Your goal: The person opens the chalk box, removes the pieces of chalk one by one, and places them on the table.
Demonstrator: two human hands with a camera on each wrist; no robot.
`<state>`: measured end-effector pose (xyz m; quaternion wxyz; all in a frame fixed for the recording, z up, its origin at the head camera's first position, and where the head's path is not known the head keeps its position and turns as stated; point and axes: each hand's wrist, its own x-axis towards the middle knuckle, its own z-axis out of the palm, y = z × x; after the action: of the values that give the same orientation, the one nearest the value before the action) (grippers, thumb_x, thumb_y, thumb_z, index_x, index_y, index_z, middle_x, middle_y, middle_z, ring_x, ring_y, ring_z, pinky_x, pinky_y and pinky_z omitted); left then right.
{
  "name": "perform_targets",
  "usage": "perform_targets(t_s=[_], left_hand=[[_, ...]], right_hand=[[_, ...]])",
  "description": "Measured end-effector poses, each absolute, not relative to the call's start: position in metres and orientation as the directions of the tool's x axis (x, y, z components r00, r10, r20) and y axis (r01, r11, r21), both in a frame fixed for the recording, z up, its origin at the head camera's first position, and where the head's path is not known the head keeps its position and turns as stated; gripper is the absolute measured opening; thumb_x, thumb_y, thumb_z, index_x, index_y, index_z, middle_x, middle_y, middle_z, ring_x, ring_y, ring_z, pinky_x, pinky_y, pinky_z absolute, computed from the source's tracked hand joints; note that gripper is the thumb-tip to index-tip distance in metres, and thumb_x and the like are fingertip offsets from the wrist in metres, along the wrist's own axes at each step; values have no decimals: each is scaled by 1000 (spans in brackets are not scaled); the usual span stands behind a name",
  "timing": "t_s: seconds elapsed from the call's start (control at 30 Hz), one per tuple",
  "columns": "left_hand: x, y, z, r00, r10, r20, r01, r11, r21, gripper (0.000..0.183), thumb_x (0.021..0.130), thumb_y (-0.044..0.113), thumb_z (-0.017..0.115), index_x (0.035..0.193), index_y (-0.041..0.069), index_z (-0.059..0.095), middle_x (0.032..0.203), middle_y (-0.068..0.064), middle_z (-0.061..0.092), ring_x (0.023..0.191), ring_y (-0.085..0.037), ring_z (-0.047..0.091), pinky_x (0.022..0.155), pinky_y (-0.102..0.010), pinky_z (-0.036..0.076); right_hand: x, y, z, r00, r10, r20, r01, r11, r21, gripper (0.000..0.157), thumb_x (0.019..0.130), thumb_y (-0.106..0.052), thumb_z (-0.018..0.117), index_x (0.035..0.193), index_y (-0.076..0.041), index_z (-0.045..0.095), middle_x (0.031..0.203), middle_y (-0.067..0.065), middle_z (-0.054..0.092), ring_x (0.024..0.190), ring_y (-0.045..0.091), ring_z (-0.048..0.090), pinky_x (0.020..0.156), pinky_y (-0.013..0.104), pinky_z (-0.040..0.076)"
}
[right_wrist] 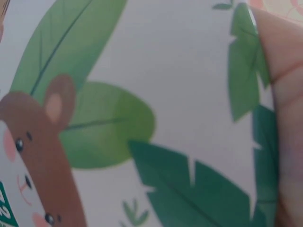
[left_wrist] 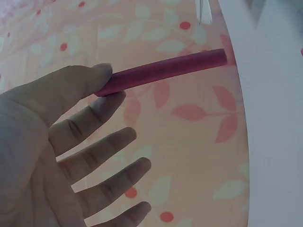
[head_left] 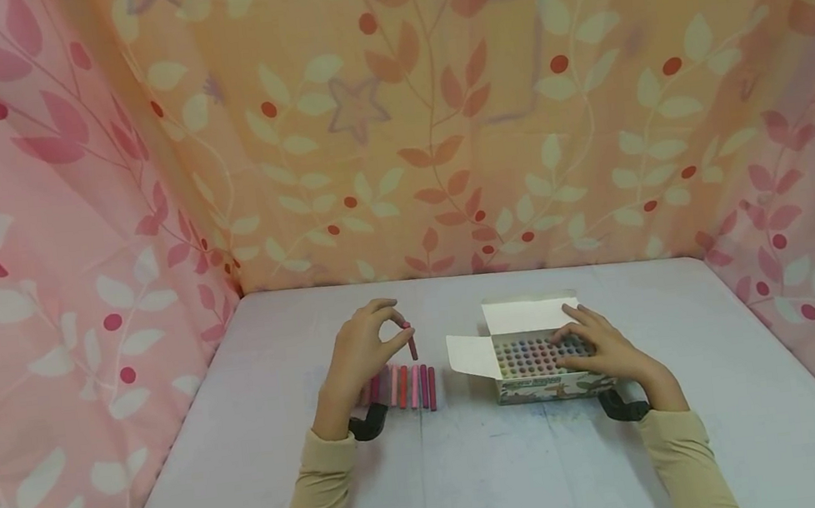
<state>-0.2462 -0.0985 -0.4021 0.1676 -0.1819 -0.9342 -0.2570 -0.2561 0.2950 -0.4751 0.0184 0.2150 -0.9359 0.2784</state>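
Note:
Between its thumb and index finger my left hand (head_left: 360, 339) pinches a dark red crayon (left_wrist: 165, 71), raised above the table. The other fingers spread apart in the left wrist view. Below that hand, a row of pink, red and purple crayons (head_left: 413, 387) lies side by side. My right hand (head_left: 602, 345) rests over the right end of an opened cardboard box (head_left: 544, 389), its fingers loosely spread. Many coloured crayons (head_left: 525, 354) stand upright in this box. The right wrist view is filled by the box's printed side (right_wrist: 189, 94), with the palm (right_wrist: 289, 94) along it.
The box's lid flap (head_left: 528, 314) stands up at the back and a side flap (head_left: 472, 353) sticks out left. Everything is on a white table (head_left: 508, 477) with faint blue smudges. Floral curtains (head_left: 437, 116) hang behind and at both sides.

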Motion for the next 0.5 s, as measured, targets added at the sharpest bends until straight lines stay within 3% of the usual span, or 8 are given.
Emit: perform_targets(t_s=[0.5], left_hand=[[-247, -147, -409, -955, 256, 147, 295, 833, 468, 16, 77, 36, 63, 78, 20, 61, 115, -3, 55, 109, -24, 50, 82, -43, 42]], right_hand=[[-259, 298, -477, -902, -402, 155, -422, 749, -511, 33, 70, -43, 68, 97, -26, 58, 142, 17, 20, 129, 41, 8, 89, 69, 10]])
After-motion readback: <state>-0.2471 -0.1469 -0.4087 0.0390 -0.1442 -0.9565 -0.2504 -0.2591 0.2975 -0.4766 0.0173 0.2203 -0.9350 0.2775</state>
